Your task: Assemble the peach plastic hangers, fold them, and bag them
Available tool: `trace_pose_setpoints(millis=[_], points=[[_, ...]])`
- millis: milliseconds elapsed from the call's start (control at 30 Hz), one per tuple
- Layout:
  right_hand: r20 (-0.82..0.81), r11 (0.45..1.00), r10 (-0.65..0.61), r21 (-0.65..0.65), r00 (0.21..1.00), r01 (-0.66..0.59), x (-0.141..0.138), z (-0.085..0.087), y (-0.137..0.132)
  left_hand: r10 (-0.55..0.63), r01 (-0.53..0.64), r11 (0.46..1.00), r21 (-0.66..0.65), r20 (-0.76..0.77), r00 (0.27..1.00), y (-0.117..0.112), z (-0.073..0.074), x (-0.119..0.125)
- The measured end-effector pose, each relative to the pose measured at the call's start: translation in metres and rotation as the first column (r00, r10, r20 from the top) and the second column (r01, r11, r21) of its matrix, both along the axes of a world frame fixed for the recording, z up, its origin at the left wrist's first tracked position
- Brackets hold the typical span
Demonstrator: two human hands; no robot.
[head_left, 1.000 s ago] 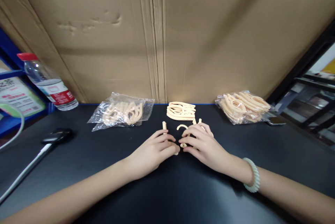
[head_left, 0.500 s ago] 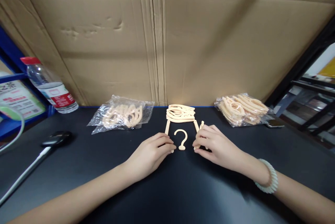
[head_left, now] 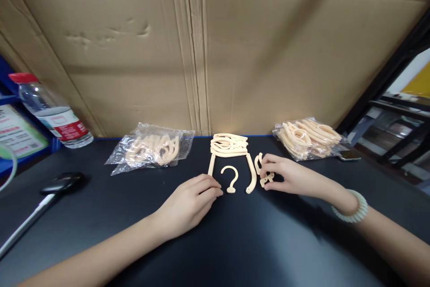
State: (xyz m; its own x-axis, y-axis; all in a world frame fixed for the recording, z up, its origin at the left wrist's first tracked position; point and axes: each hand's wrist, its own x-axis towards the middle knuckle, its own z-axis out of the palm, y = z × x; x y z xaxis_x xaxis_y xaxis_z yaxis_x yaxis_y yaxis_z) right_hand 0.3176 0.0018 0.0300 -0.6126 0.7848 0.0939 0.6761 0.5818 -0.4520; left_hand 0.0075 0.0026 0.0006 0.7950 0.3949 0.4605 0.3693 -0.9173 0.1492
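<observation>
A cream question-mark-shaped hanger hook (head_left: 231,178) lies on the dark table between my hands. Left of it, my left hand (head_left: 191,202) is closed over the lower end of a hanger arm (head_left: 211,165), whose upper part shows above the fingers. On the hook's right lies a curved hanger arm (head_left: 251,175), apart from both hands. Farther right, my right hand (head_left: 284,173) has its thumb and fingers closed around small cream pieces (head_left: 268,180), partly hidden by the fingers. A curved cream piece (head_left: 258,163) lies just beside those fingertips.
Stacked cream hanger parts (head_left: 229,144) lie behind the hook. Clear bags of parts stand at left (head_left: 152,148) and right (head_left: 307,138), the right one by a phone (head_left: 349,156). At left are a bottle (head_left: 55,112) and a black device (head_left: 62,183) with a white cable. Cardboard (head_left: 235,58) stands behind.
My right hand has left the right hanger arm, now lying bare, and moved right to the small pieces. My left hand stays at the left arm. The view has shifted slightly.
</observation>
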Motion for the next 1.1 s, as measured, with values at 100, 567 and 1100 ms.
trace_pose_setpoints(millis=[100, 567, 1100], points=[[-0.034, 1.000, 0.010, 0.027, 0.999, -0.009, 0.002, 0.000, 0.004, -0.005, 0.005, 1.000, -0.025, 0.009, 1.000, 0.001, -0.001, 0.000], [0.027, 0.986, -0.047, 0.163, 0.999, 0.043, 0.004, -0.009, 0.007, 0.015, -0.015, 1.000, -0.017, -0.002, 1.000, 0.001, 0.001, 0.002], [-0.122, 0.940, -0.081, 0.321, 0.989, 0.116, -0.010, 0.004, -0.002, 0.294, -0.295, 0.956, -0.010, -0.018, 0.956, 0.058, 0.019, 0.021]])
